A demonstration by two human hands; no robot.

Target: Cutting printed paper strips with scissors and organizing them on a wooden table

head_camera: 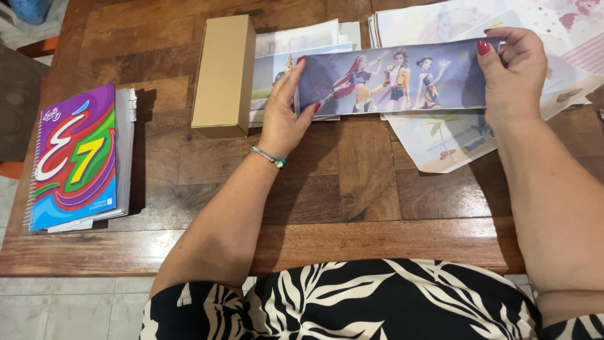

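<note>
Head view — we see the left hand [286, 113] and right hand [513, 69] each pinching an end of a long printed strip [390, 79], held flat above the wooden table [352, 189], beside a cardboard box [223, 75].

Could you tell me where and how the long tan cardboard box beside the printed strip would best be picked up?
Probably across its narrow width near the middle, from above: the cardboard box lies flat and long on the table, its long sides within a hand's span. Its left side is free; printed sheets crowd the right.
</note>
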